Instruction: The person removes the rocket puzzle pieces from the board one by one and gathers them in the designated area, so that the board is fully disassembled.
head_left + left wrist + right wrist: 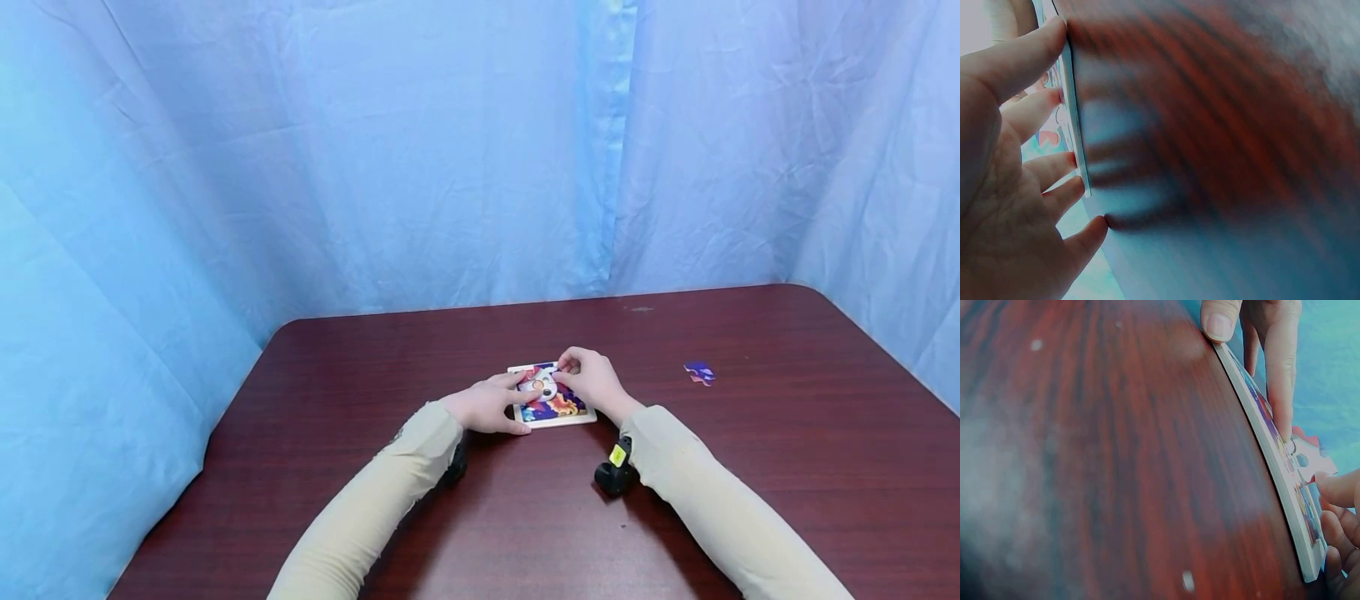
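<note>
The right grip (595,380) is pinching a jigsaw piece (1311,456); the framed puzzle (564,422) is lying beneath, touching the spread left grip (486,406).

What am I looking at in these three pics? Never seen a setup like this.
No robot: these are a person's two bare hands. The wide picture comes from a camera worn on the head, looking forward and down; the other two come from wrist cameras, hence the odd tilt. On the dark red table lies a pale-framed puzzle, with a loose purple piece off to its right. The left hand rests on the puzzle; the right hand seems to pinch a white-and-red piece.
</note>
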